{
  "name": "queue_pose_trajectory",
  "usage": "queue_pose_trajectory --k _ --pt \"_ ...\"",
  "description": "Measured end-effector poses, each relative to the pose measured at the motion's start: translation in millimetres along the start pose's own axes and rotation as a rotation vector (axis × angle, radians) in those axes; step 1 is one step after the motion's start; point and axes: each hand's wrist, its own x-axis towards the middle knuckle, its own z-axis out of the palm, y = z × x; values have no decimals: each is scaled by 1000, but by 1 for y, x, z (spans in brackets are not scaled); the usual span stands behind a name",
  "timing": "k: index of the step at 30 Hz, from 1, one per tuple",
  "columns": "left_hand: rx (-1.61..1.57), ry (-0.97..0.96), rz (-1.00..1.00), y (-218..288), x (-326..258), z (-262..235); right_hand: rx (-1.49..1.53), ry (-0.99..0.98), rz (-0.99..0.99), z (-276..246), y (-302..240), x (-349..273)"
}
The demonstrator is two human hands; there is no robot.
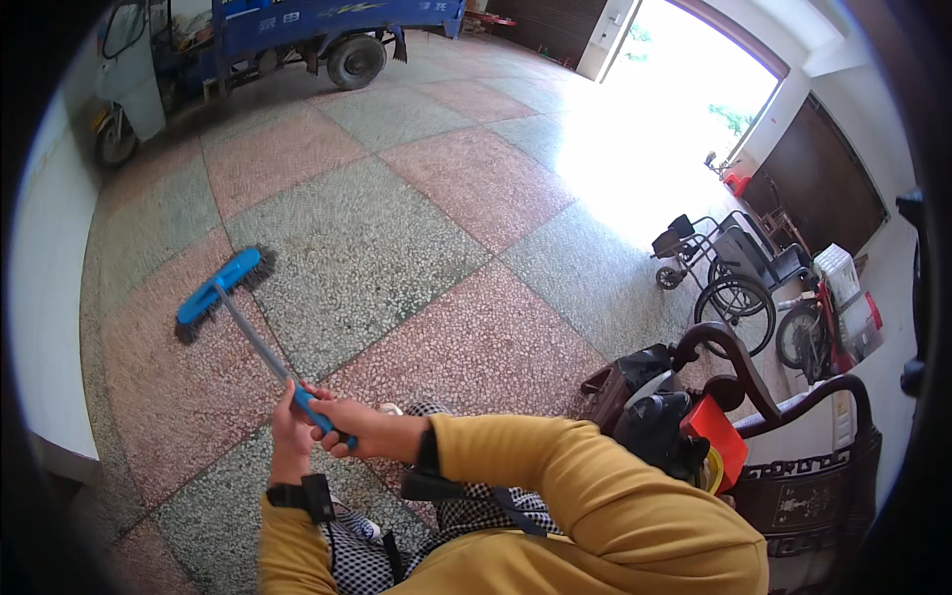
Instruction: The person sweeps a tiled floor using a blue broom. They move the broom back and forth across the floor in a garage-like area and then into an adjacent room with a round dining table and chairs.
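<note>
Both my hands grip the handle of a broom [253, 339], which has a grey shaft, a blue grip end and a blue head with dark bristles. My left hand [290, 428] is closed round the handle where the grey shaft meets the blue grip. Close against it, my right hand [347, 424] wraps the blue grip near its end. The broom slants away to the far left, its head [220, 288] over a reddish floor tile; whether the bristles touch the floor I cannot tell. Black straps circle both my wrists.
A blue three-wheeled cargo vehicle [337, 25] stands at the far left. On the right are a wheelchair [739, 273], a red motorbike [823, 337] and a dark carved wooden bench [803, 501] with black bags [654, 421] and an orange-red item [716, 441]. A white wall [45, 288] runs along the left.
</note>
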Motion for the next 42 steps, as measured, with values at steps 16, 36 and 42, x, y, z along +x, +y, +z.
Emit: queue_pose_trajectory --k 16,36,42 --pt "29 240 -228 -113 -77 28 -201 -52 286 -74 78 -105" --pt "139 -314 -522 -119 -112 62 -303 -38 498 -61 34 -223" --pt "357 286 -168 -52 -37 -13 -401 -115 354 -33 10 -88"
